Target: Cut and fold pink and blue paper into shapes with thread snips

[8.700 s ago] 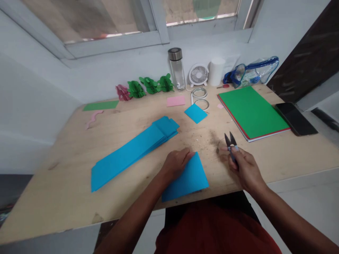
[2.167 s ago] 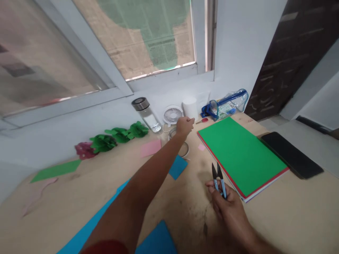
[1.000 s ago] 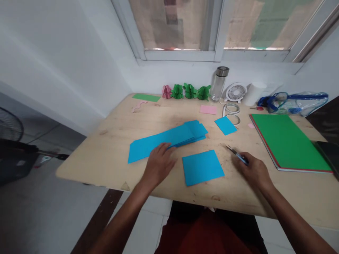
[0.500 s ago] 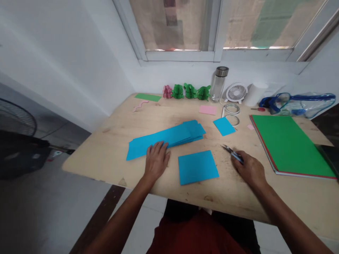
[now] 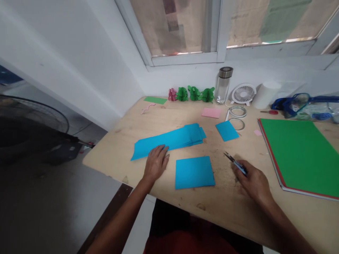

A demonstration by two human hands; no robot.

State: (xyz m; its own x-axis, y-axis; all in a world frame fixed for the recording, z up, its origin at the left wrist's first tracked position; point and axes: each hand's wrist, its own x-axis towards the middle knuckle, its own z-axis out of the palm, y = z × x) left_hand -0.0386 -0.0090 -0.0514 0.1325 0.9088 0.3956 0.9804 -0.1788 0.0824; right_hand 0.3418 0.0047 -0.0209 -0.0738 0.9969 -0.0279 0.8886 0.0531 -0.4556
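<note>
My left hand (image 5: 156, 164) lies with its fingers out on the lower edge of a long blue paper strip (image 5: 156, 141). More blue paper pieces (image 5: 194, 133) overlap at the strip's right end. A blue paper rectangle (image 5: 195, 173) is flat on the table between my two hands. My right hand (image 5: 254, 178) is closed around a pair of scissors (image 5: 237, 165), whose narrow blades point up and left. Their handles are partly hidden in my fingers. Beyond the scissors rests a smaller blue paper piece (image 5: 227, 131).
At the back stand green paper shapes (image 5: 194, 93), a pink one (image 5: 172, 94), a glass bottle (image 5: 223, 86) and a small fan (image 5: 243, 94). Tape rolls (image 5: 237, 112) and pink paper (image 5: 211, 113) lie before them. Green sheets (image 5: 299, 151) are stacked right, below a clear pouch (image 5: 304, 106).
The camera view has turned slightly, so the table items sit a little differently in the picture. My left hand stays on the blue strip, and my right hand still holds the scissors.
</note>
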